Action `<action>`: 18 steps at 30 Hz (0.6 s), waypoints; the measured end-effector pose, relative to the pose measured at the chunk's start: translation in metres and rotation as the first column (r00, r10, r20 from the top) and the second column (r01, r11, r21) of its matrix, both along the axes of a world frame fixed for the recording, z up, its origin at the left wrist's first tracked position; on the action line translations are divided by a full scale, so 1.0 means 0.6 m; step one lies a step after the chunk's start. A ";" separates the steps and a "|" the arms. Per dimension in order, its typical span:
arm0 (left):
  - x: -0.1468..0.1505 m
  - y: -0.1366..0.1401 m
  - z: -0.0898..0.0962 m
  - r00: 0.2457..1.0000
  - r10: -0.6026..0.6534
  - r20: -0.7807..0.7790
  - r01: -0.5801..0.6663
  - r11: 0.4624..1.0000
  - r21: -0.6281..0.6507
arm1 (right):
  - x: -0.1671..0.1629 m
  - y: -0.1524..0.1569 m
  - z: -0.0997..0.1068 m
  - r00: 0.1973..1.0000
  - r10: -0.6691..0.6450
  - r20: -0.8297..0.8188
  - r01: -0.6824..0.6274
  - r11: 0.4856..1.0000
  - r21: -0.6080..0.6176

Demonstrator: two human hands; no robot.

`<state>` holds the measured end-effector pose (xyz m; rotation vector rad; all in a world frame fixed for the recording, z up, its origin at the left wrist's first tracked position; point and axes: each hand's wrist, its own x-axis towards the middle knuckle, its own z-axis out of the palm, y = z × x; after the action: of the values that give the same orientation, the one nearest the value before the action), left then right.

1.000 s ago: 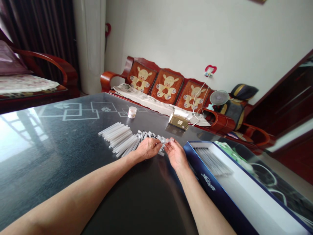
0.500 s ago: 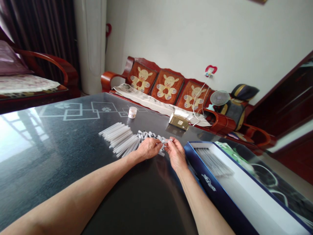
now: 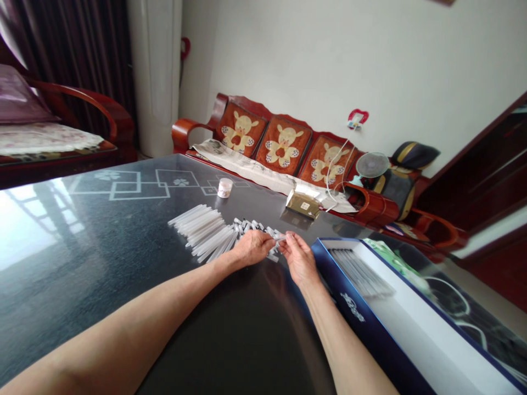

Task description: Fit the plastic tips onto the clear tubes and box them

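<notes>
My left hand (image 3: 252, 248) is closed, its thumb and fingertips pinching one end of a slim whitish pen part (image 3: 280, 238). The fingertips of my right hand (image 3: 300, 258) grip the other end, so the piece spans the two hands just above the table. Fingers hide most of it. Under and behind my left hand lies a heap of short white pieces with dark bits, like pen caps (image 3: 272, 232). To the left, translucent white pen barrels (image 3: 200, 225) are laid side by side in a row, partly behind my left wrist.
A long blue box (image 3: 354, 296) with a white inside stands right of my right forearm; several clear sticks with black ends (image 3: 358, 271) lie in it. Farther back on the dark glossy table (image 3: 123, 263) are a small white tub (image 3: 224, 188) and a tissue box (image 3: 303, 203).
My hands stay together on the same small piece, and the right fingers have closed a little more over its end. The whole view has shifted slightly.
</notes>
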<state>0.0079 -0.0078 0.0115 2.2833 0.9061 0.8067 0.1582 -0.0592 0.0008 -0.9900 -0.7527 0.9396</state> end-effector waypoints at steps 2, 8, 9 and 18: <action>-0.001 -0.004 -0.002 0.999 0.024 -0.044 -0.020 0.996 0.083 | -0.002 -0.001 0.001 1.000 -0.005 0.000 0.005 1.000 -0.013; -0.009 -0.015 0.002 0.965 0.135 -0.226 -0.064 0.953 0.296 | -0.008 -0.004 0.002 1.000 -0.015 -0.020 0.013 0.995 -0.094; -0.010 -0.015 0.004 0.957 0.141 -0.255 -0.051 0.944 0.327 | -0.008 -0.003 0.001 1.000 -0.014 -0.009 0.013 0.994 -0.107; -0.020 0.002 0.002 0.946 0.160 -0.282 0.024 0.832 0.554 | 0.007 -0.019 0.028 0.509 -0.041 0.860 0.079 0.997 0.001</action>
<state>-0.0040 -0.0068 0.0124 2.9730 0.9947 0.8230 0.1626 -0.0704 0.0174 -1.5343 -1.5354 0.3187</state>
